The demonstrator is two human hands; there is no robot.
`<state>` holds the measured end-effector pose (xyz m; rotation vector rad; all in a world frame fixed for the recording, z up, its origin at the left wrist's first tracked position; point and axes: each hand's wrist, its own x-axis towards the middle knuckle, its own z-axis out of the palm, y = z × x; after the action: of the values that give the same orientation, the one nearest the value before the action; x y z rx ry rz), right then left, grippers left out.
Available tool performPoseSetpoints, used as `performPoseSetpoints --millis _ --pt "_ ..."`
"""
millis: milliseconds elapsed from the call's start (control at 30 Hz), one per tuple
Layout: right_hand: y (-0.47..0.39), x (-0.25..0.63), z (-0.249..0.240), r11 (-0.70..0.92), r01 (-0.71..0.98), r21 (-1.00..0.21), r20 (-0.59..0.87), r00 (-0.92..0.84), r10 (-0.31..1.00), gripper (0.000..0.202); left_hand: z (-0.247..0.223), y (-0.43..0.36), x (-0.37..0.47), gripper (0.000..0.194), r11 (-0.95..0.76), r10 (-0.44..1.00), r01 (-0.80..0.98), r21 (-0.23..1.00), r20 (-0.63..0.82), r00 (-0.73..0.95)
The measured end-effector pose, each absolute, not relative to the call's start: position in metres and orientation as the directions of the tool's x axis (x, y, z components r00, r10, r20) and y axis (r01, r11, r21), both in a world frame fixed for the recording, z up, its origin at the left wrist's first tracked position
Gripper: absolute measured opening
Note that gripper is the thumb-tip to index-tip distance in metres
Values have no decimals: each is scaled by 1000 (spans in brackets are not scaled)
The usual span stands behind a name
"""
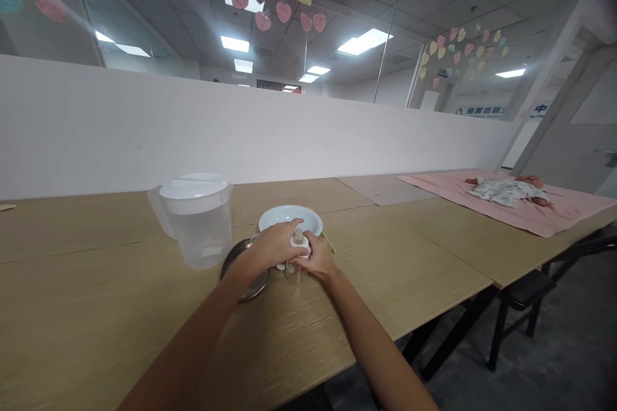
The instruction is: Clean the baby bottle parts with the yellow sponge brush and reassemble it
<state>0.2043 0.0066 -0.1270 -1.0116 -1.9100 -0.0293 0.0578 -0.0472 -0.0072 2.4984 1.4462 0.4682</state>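
Note:
Both my hands are around a clear baby bottle (295,273) with a white collar and a pale teat, upright at the near side of a bowl. From the left, my left hand (274,246) grips it near the collar, fingers curled at the top. Opposite it, my right hand (320,257) closes on the collar with thumb and fingers. Behind the hands sits a white bowl (272,213). A round metal tray (253,292) lies partly under my left wrist. Small white pieces beside the bottle are too hidden to name.
To the left stands a lidded, translucent pitcher (205,231) with liquid in it. A green stick-like thing (330,243) pokes out beside the bowl. On a pink cloth (520,221) at the far right lies a baby-like figure (508,191). Black stools (525,292) stand beside the wooden table (409,270).

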Motion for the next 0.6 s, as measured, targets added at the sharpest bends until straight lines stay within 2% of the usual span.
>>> performPoseSetpoints --millis 167,433,600 --pt "3 202 -124 638 671 -377 725 -216 654 42 -8 -45 54 69 -517 854 763 389 170 492" --pt "4 200 -126 641 643 -420 745 -160 648 25 -14 -42 55 65 -576 816 754 317 166 554" --pt "2 197 -127 629 634 -451 755 -105 647 24 -14 -37 51 69 -554 822 740 382 113 558"
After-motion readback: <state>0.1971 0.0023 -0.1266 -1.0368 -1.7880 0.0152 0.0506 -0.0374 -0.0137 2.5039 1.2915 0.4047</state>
